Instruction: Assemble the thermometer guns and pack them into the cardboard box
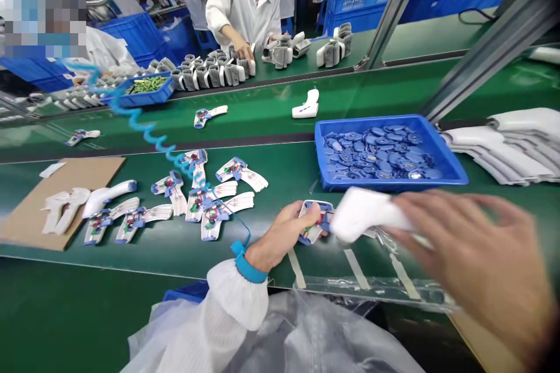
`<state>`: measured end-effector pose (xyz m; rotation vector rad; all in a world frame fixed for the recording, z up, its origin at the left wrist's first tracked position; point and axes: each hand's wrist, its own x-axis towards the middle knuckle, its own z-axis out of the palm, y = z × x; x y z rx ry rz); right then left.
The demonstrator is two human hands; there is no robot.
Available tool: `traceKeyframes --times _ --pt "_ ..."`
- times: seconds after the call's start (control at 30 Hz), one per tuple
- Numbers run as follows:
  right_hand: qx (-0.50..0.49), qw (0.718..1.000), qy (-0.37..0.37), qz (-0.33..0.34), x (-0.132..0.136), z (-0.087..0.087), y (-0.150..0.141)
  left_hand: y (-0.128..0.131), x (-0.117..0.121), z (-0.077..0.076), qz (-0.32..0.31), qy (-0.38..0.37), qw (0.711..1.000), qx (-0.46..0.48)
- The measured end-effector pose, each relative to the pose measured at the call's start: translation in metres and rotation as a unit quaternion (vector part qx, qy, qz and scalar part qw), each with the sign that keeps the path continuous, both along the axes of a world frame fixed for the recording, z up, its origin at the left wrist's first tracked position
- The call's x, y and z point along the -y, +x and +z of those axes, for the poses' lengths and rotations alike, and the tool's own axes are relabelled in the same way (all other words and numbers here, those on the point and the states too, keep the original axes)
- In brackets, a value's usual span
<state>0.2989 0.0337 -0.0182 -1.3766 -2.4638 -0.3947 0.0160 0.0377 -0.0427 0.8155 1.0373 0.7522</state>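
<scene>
My left hand (286, 233) rests on the green bench and grips an open white half-shell with a blue part and wires inside (314, 222). My right hand (472, 250), close to the camera and blurred, holds a white plastic cover shell (365, 214) just to the right of that half-shell, touching or nearly touching it. A blue wrist strap (247, 265) with a coiled cord (144, 128) is on my left wrist. Several more wired half-shells (205, 198) lie to the left on the bench.
A blue tray of small blue parts (455, 172) stands behind my hands. White cover shells are stacked at the right (516, 145). A cardboard sheet (52, 192) with white shells lies left. Across the conveyor, a person in white (245, 6) handles grey parts.
</scene>
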Motion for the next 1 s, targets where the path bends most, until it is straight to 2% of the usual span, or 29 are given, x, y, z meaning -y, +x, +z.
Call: traceKeyframes --times 0.07,0.13,0.2,0.23,0.27,0.33,0.37,0.4,0.43,0.47,0.53,0.57,0.67,0.73,0.8,0.87,0.93,1.0 --pt "0.020 0.997 0.053 0.053 0.012 0.001 -0.050 -0.001 0.003 -0.004 -0.002 0.031 0.999 -0.012" --pt "0.016 0.996 0.049 0.077 0.015 -0.005 -0.077 -0.002 0.006 -0.009 -0.005 0.051 0.998 -0.028" --pt "-0.022 0.997 -0.028 0.074 0.013 -0.013 -0.081 -0.004 0.010 -0.013 -0.012 0.069 0.996 -0.045" --pt "-0.054 0.992 -0.097 0.068 0.011 -0.017 -0.079 -0.005 0.012 -0.014 -0.019 0.083 0.995 -0.059" --pt "-0.094 0.976 -0.187 0.060 0.009 -0.018 -0.074 -0.006 0.013 -0.013 -0.027 0.100 0.991 -0.079" --pt "-0.193 0.909 -0.366 0.043 0.002 -0.016 -0.069 -0.010 0.015 -0.008 -0.046 0.140 0.979 -0.144" --pt "-0.244 0.871 -0.425 0.037 0.000 -0.013 -0.070 -0.011 0.016 -0.004 -0.055 0.154 0.971 -0.176" --pt "-0.290 0.843 -0.452 0.032 -0.003 -0.010 -0.075 -0.013 0.016 -0.001 -0.060 0.162 0.964 -0.200" --pt "-0.329 0.832 -0.446 0.021 -0.005 -0.006 -0.084 -0.014 0.016 0.002 -0.058 0.165 0.961 -0.216" --pt "-0.357 0.837 -0.415 0.005 -0.007 -0.004 -0.096 -0.015 0.015 0.004 -0.052 0.165 0.959 -0.225" --pt "-0.374 0.866 -0.329 -0.032 -0.008 -0.002 -0.125 -0.015 0.015 0.005 -0.059 0.180 0.952 -0.239" --pt "-0.365 0.884 -0.288 -0.046 -0.008 -0.003 -0.140 -0.014 0.015 0.004 -0.081 0.207 0.940 -0.260" --pt "-0.310 0.934 -0.175 -0.040 -0.007 -0.009 -0.170 -0.009 0.016 -0.002 -0.161 0.314 0.867 -0.352" --pt "-0.296 0.949 -0.109 -0.020 -0.008 -0.013 -0.177 -0.006 0.017 -0.005 -0.174 0.344 0.829 -0.405" --pt "-0.319 0.945 -0.063 -0.023 -0.010 -0.012 -0.175 -0.006 0.015 -0.003 -0.175 0.346 0.818 -0.426" --pt "-0.359 0.930 -0.044 -0.064 -0.013 -0.010 -0.171 -0.010 0.013 0.002 -0.175 0.347 0.824 -0.413" --pt "-0.390 0.912 -0.051 -0.114 -0.016 -0.007 -0.168 -0.014 0.012 0.008 -0.167 0.320 0.848 -0.387" --pt "-0.399 0.902 -0.092 -0.140 -0.017 -0.006 -0.169 -0.015 0.013 0.011 -0.170 0.299 0.849 -0.400"
